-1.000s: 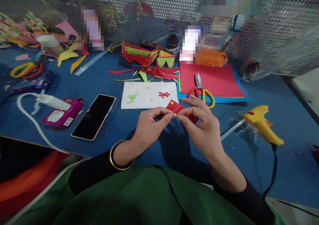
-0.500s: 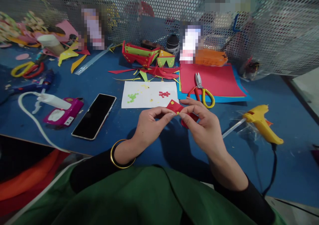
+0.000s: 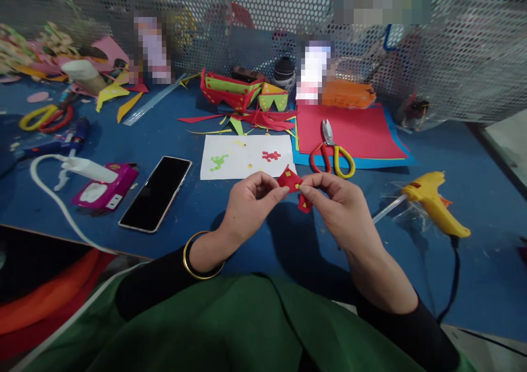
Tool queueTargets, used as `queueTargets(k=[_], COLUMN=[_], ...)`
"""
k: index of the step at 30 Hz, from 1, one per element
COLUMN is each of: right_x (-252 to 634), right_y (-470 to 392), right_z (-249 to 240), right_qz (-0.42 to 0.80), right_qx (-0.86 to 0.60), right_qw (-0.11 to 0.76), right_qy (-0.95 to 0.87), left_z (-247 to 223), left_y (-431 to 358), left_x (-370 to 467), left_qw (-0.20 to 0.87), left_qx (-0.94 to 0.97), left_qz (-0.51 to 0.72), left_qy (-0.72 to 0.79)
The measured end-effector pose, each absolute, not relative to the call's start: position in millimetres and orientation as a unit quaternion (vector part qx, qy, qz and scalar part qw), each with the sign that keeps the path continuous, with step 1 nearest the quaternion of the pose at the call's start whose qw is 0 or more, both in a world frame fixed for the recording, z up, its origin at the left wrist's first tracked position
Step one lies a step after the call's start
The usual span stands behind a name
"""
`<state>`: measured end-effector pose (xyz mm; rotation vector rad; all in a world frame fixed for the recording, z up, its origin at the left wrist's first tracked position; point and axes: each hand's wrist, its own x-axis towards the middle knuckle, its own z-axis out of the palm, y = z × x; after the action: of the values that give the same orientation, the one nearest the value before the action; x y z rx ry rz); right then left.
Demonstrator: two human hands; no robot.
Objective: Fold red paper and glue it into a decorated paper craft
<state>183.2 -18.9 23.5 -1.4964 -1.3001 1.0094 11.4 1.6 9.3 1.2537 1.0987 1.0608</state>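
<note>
Between my two hands is a small red foam or paper piece (image 3: 290, 180) with little yellow squares on it; I cannot tell its material. My left hand (image 3: 252, 210) pinches its left end between thumb and fingers. The right end is pinched by my right hand (image 3: 340, 204), which covers part of it, and a red flap hangs below those fingertips. Just beyond my hands lies a white sheet (image 3: 234, 172) carrying small green, yellow and red cut bits. Scissors (image 3: 328, 136) with one red and one yellow handle rest partly on red sheets (image 3: 349, 130) near my right hand.
A yellow glue gun (image 3: 434, 202) with a cord lies at the right. To the left are a black phone (image 3: 156, 193) and a purple power socket (image 3: 123, 182) with a white plug. Red and green masks (image 3: 230, 92) and scraps sit at the back before a perforated metal screen (image 3: 284, 1).
The red piece has been turned and bent between my fingertips, showing its lower flap more. My right hand's raised fingers have curled in, uncovering the scissors' red handle.
</note>
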Motion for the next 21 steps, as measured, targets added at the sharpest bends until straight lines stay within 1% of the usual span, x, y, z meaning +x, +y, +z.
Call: queueTargets(k=[3, 6, 12, 18, 21], right_x=[182.6, 182.1, 181.9, 178.9, 175.1], right_y=[-19.5, -19.9, -20.5, -20.6, -21.6], right_z=[23.9, 24.0, 24.1, 18.8, 16.4], right_qz=[0.396, 0.389, 0.365, 0.241, 0.216], right_qx=[-0.606, -0.606, -0.605, -0.565, -0.563], right_qw=[0.440, 0.443, 0.435, 0.471, 0.465], right_qy=[-0.532, -0.534, -0.558, -0.633, -0.648], left_z=[5.7, 5.1, 6.0, 4.2, 3.5], left_y=[4.0, 4.9, 4.1, 2.2, 1.2], left_x=[12.3, 12.6, 12.7, 12.1, 11.8], left_qw=[0.618, 0.651, 0.655, 0.626, 0.618], left_qx=[0.437, 0.407, 0.405, 0.441, 0.461], left_qz=[0.473, 0.465, 0.461, 0.452, 0.447], left_qy=[0.451, 0.442, 0.442, 0.457, 0.453])
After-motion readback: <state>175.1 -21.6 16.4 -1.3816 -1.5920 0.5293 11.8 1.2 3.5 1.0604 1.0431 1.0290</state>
